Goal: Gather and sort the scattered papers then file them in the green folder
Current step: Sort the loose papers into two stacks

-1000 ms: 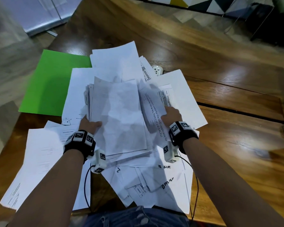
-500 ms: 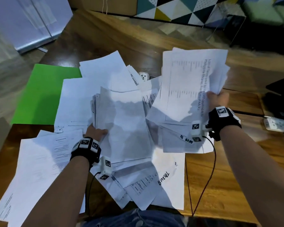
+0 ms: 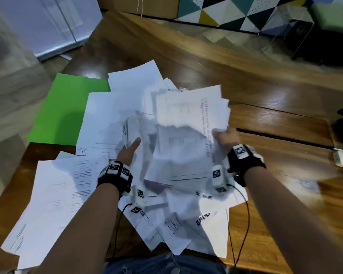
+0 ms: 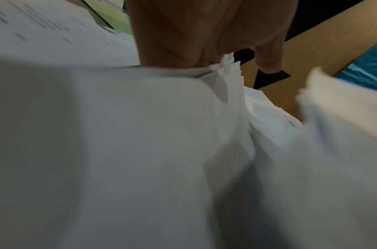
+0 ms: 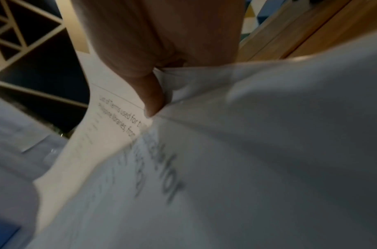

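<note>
Only right wrist view (image 5: 140,55) shows thumb pinching papers (image 5: 268,134).

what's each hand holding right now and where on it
The right hand pinches a bundle of papers at its right edge. The left hand grips a second stack at its near edge.

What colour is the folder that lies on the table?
Bright green; the folder shows best in the head view.
</note>
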